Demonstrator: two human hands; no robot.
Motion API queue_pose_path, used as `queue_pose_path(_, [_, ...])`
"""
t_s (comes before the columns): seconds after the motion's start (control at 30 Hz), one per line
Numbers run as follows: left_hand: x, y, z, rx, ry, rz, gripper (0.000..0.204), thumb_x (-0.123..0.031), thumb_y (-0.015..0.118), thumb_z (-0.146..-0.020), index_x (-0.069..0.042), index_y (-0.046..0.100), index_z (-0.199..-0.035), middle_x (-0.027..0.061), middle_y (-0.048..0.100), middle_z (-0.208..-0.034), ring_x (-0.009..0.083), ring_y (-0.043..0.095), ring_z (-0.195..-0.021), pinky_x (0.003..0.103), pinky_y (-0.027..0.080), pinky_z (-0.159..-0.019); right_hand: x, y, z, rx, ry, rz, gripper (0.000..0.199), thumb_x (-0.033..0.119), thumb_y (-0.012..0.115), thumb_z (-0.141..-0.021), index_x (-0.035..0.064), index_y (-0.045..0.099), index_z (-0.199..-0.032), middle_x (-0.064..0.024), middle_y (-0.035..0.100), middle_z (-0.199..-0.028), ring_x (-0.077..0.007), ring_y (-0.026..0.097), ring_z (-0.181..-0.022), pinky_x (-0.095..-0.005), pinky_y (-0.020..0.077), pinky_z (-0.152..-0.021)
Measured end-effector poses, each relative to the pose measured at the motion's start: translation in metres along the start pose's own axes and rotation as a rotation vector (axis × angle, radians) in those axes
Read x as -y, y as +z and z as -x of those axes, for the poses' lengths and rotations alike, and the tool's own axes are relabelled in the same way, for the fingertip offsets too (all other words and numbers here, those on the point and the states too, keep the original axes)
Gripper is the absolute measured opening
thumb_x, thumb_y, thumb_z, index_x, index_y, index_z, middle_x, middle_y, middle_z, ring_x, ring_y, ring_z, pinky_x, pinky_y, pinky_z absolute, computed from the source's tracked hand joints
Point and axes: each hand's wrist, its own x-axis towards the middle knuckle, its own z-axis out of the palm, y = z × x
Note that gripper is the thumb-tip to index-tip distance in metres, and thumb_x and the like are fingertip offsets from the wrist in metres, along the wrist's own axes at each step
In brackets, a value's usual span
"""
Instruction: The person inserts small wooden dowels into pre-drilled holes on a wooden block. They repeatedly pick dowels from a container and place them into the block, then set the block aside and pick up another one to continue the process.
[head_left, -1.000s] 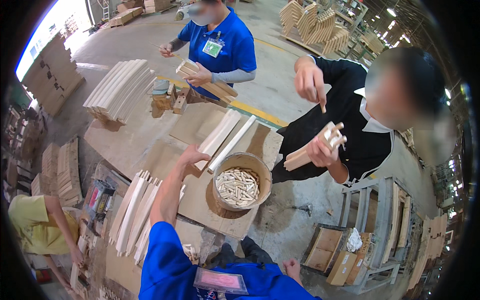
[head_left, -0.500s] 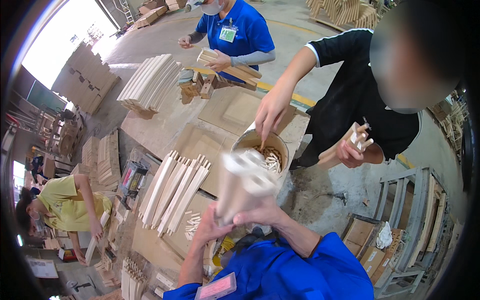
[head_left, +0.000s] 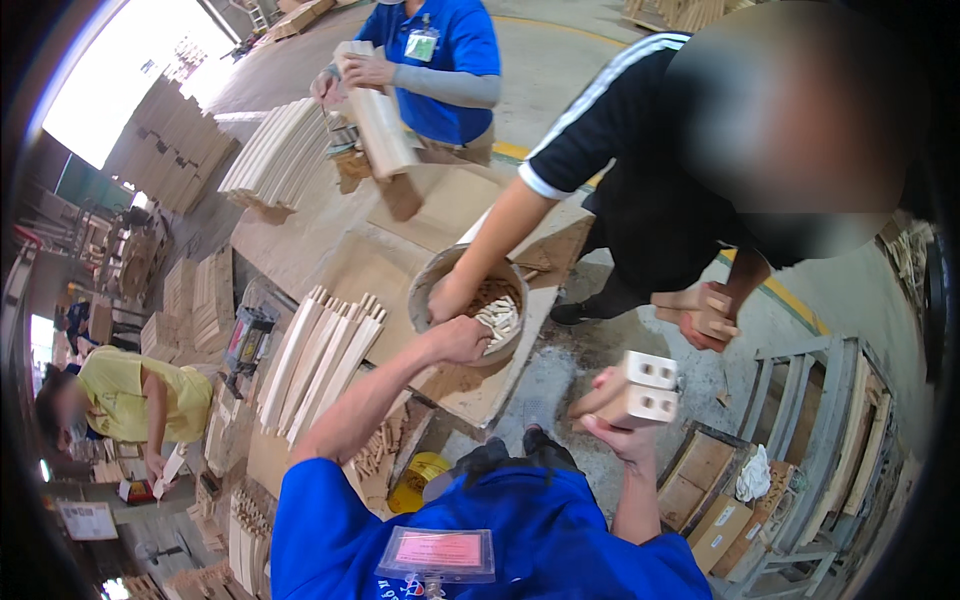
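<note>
My right hand (head_left: 622,440) grips a bundle of pale wooden bars (head_left: 638,388), their drilled ends turned upward with holes showing. My left hand (head_left: 462,341) is at the near side of a round bucket (head_left: 418,284), its fingers curled in. What those fingers hold, if anything, is hidden. Short wooden dowels (head_left: 497,320) lie inside the bucket. Next to my left hand, the hand of a co-worker in black (head_left: 452,298) also reaches into the bucket. That person's other hand holds wooden bars (head_left: 698,308).
Wooden bars with dowels in their ends (head_left: 318,360) lie on the table to the left. Behind them, a co-worker in blue tilts wooden bars (head_left: 378,125) by a curved stack (head_left: 280,155). A yellow bucket (head_left: 420,480) stands near me; a grey rack (head_left: 800,400) is at right.
My left hand has left the bars and moved to the bucket. The right hand has carried the bars rightward. The co-worker in black reaches deeper; the one in blue has raised and tilted bars.
</note>
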Motion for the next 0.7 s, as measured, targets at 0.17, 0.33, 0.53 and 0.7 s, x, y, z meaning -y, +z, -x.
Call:
queue_pose_path(0.17, [0.033, 0.001, -0.062, 0.265, -0.091, -0.162, 0.030, -0.018, 0.061, -0.083, 0.000, 0.070, -0.105, 0.0206, 0.076, -0.091, 0.0371, 0.074, -0.090, 0.049, 0.058, -0.080, -0.011, -0.004, -0.019, 0.029, 0.022, 0.130, 0.075, 0.008, 0.096, -0.066, 0.0029, 0.057, -0.129, -0.0051, 0.071, -0.111, -0.0137, 0.068, -0.101, -0.0320, 0.0559, -0.088])
queue_pose_path(0.33, [0.021, 0.018, -0.080, 0.308, -0.109, -0.352, 0.028, -0.017, 0.062, -0.082, -0.001, 0.070, -0.104, 0.0192, 0.076, -0.090, 0.0360, 0.074, -0.087, 0.048, 0.059, -0.077, -0.029, -0.016, -0.016, 0.031, -0.043, 0.230, 0.074, 0.007, 0.095, -0.066, 0.0032, 0.057, -0.129, -0.0048, 0.070, -0.109, -0.0118, 0.066, -0.101, -0.0308, 0.0553, -0.088])
queue_pose_path(0.53, [0.042, -0.004, -0.046, 0.066, -0.199, 0.394, 0.020, -0.017, 0.067, -0.081, -0.004, 0.069, -0.096, 0.0077, 0.074, -0.084, 0.0241, 0.072, -0.081, 0.041, 0.058, -0.072, -0.038, -0.017, -0.026, 0.096, -0.045, 0.209, 0.072, 0.000, 0.091, -0.068, 0.0027, 0.055, -0.130, -0.0078, 0.071, -0.112, -0.0138, 0.069, -0.102, -0.0334, 0.0600, -0.086])
queue_pose_path(0.7, [0.020, -0.025, -0.034, 0.021, -0.189, 0.835, 0.003, -0.006, 0.061, -0.093, -0.008, 0.061, -0.094, 0.0029, 0.065, -0.084, 0.0127, 0.064, -0.085, 0.029, 0.054, -0.067, -0.047, -0.013, -0.033, 0.104, -0.002, 0.297, 0.070, 0.010, 0.093, -0.068, 0.0032, 0.057, -0.129, -0.0084, 0.072, -0.109, -0.0157, 0.069, -0.101, -0.0351, 0.0568, -0.088])
